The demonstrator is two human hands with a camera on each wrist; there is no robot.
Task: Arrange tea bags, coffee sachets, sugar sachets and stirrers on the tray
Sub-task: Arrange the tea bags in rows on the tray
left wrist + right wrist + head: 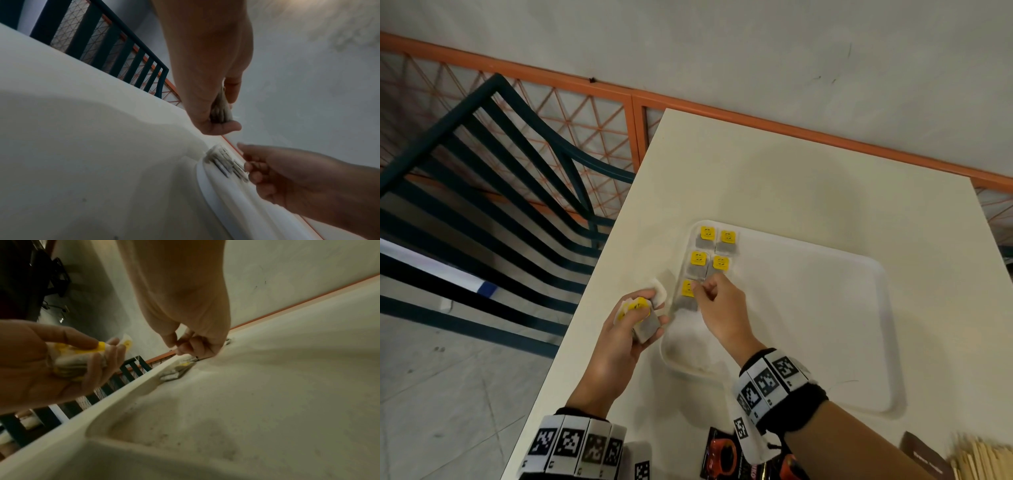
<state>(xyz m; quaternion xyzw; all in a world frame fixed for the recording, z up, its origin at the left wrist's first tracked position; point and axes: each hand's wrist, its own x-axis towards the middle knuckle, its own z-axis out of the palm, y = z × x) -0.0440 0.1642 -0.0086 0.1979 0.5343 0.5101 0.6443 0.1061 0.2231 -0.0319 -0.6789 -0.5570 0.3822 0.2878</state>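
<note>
While the left hand (625, 329) sat at the lower centre-left of the head view, just outside the tray's left rim, its fingers (654, 320) were wrapped around a stack of tea bags (642, 317) with yellow tags. The right hand (719, 303) was over the left part of the white tray (825, 308), fingers curled with thumb and forefinger drawn together above the fifth tea bag (686, 297); whether they actually pinched it or its string could not be told. Four more tea bags (712, 251) lay in two neat pairs above that one, along the tray's left edge toward the upper part of the frame, each with its yellow tag at the top. The rest of the tray floor was bare and white. The tray rested on a cream table (774, 178).

At the bottom edge of the head view lay black-and-red sachets (722, 455), with a brown packet (924, 455) and a bundle of pale wooden stirrers (983, 459) in the lower right corner, all on the table outside the tray. A dark green chair (493, 178) stood in the left half of the frame, before an orange mesh fence (571, 113). Both wrists wore bands with black-and-white markers.
</note>
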